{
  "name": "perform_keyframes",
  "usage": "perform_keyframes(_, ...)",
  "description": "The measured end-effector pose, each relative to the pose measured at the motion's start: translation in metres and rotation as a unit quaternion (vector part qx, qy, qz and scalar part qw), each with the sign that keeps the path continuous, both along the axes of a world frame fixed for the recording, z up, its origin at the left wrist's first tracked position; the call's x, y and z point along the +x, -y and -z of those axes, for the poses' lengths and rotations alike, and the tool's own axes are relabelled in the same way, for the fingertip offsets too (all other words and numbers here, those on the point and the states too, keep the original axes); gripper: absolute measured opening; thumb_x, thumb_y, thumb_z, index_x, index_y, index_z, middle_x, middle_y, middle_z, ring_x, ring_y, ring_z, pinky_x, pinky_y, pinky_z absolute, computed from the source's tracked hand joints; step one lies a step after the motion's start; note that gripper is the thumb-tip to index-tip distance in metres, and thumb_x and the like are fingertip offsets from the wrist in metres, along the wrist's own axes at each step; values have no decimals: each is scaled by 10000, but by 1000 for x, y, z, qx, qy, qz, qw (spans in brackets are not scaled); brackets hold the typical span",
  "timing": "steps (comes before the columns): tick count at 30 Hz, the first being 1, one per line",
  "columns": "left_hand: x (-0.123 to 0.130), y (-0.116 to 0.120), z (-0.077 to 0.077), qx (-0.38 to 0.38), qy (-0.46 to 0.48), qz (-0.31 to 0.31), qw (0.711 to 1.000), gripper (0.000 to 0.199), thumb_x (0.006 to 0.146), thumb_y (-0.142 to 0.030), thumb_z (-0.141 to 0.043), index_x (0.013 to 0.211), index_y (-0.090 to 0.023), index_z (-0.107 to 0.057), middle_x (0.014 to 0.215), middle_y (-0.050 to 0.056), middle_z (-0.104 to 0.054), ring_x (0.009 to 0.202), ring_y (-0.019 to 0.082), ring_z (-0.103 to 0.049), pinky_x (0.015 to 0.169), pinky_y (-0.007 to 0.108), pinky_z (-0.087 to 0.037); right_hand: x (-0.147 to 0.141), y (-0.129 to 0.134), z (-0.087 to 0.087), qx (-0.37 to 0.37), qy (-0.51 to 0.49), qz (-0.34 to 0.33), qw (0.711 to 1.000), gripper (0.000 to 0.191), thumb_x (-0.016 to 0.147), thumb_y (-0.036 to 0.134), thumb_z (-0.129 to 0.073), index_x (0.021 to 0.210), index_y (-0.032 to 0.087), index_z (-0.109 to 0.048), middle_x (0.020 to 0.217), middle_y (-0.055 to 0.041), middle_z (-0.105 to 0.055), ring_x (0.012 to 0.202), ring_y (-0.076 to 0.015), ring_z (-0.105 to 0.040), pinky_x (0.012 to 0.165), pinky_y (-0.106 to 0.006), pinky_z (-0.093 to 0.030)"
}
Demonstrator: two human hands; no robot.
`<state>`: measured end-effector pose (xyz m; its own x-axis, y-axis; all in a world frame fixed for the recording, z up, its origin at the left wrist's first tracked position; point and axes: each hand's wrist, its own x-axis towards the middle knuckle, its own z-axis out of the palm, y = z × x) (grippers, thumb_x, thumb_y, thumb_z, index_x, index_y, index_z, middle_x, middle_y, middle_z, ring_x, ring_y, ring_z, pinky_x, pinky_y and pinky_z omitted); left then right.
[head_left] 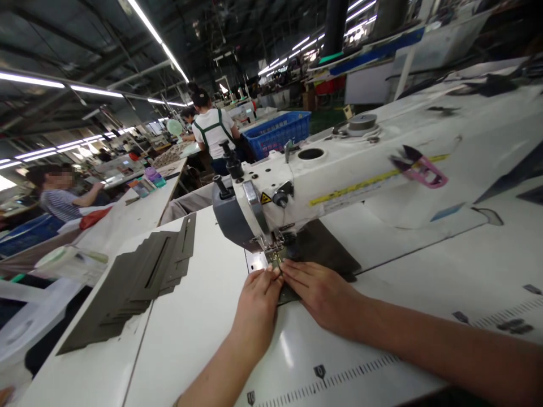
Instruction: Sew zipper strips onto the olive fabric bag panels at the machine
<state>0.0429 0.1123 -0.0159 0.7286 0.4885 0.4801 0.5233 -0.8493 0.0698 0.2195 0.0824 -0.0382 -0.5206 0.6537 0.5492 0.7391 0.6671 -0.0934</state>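
Note:
A white sewing machine (271,198) stands on a white table, its presser foot over a dark olive fabric piece (326,249). My left hand (259,299) is just in front of the needle area, its fingers bent together on the near edge of the fabric. From the right, my right hand (318,288) lies on the same fabric with fingers stretched out and side by side, tips close to the presser foot. The two hands nearly touch at the fingertips. Part of the fabric is hidden under the hands and the machine head.
Overlapping olive fabric pieces (148,271) lie on the table at the left. Pink-handled snips (419,167) rest against the machine arm. A ruler scale (339,376) runs along the near edge. Beyond are a blue crate (278,133) and people at other tables.

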Motion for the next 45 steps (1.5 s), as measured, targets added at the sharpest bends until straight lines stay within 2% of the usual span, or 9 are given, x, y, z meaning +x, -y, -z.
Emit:
perform_keyframes(8, 1, -10, 2, -21, 10, -26, 999, 289, 852, -64, -393, 1043, -122, -602, 968, 114, -620, 936, 221, -576, 816, 391, -532, -3, -10, -7, 0, -5, 6, 1000, 368, 772, 40, -415, 1083, -12, -604, 1142, -171, -607, 1043, -243, -566, 940, -357, -454)
perform_keyframes(11, -2, -3, 2, -17, -1, -41, 999, 287, 832, -52, -420, 1048, -109, -599, 1015, 126, -609, 924, 211, -585, 812, 375, -538, -3, -5, -6, 25, 2, 6, 1000, 336, 789, 60, -438, 1067, -6, -614, 1127, -172, -616, 1042, -246, -573, 930, -357, -468)
perform_keyframes(15, -9, 16, 5, -7, 0, -80, 997, 259, 829, -81, -480, 1059, -113, -595, 1108, 142, -606, 996, 234, -587, 883, 443, -505, -3, 4, 2, 67, -3, 28, 997, 297, 831, 65, -419, 1030, 25, -636, 1082, -149, -644, 1008, -219, -601, 888, -329, -502)
perform_keyframes(20, -10, 25, 9, 7, 20, -47, 999, 203, 847, -81, -475, 941, -157, -639, 1053, 100, -659, 972, 202, -623, 899, 419, -501, -2, 4, 11, 106, 7, 22, 994, 338, 804, 5, -382, 1004, 50, -650, 1064, -137, -654, 985, -195, -617, 857, -288, -516)
perform_keyframes(23, -8, 22, 6, 33, 17, -33, 999, 211, 860, -76, -449, 915, -153, -638, 1024, 106, -669, 938, 192, -637, 903, 430, -494, -3, 1, 11, 106, 8, 20, 994, 348, 775, -23, -389, 985, 44, -658, 1046, -150, -658, 968, -208, -625, 843, -296, -524)
perform_keyframes(29, -6, 11, -4, 29, -11, -7, 1000, 243, 884, -77, -385, 894, -145, -618, 979, 102, -665, 918, 180, -634, 909, 421, -491, -5, -6, 8, 96, 19, 14, 995, 391, 747, -41, -362, 990, 40, -658, 1064, -154, -649, 976, -213, -620, 847, -310, -524)
perform_keyframes(34, -4, 0, -5, 39, -1, 14, 999, 266, 910, -98, -344, 887, -123, -608, 927, 120, -650, 895, 196, -629, 860, 408, -522, -5, -16, 2, 106, -4, 10, 994, 379, 740, -53, -358, 955, 21, -661, 1014, -152, -668, 919, -210, -640, 836, -294, -524)
perform_keyframes(39, -1, -11, -2, 30, 23, -6, 999, 250, 930, -140, -355, 906, -143, -604, 875, 96, -625, 846, 197, -612, 812, 395, -537, -4, -28, -4, 93, -18, 10, 995, 338, 767, -39, -368, 893, 66, -664, 909, -124, -693, 847, -191, -653, 819, -281, -526)
perform_keyframes(45, 1, -18, 2, 16, 35, -32, 999, 255, 939, -177, -360, 884, -141, -606, 854, 97, -594, 853, 205, -570, 743, 346, -533, -3, -34, -8, 52, -45, 4, 998, 347, 775, -41, -371, 935, 95, -647, 877, -92, -693, 857, -198, -649, 820, -310, -529)
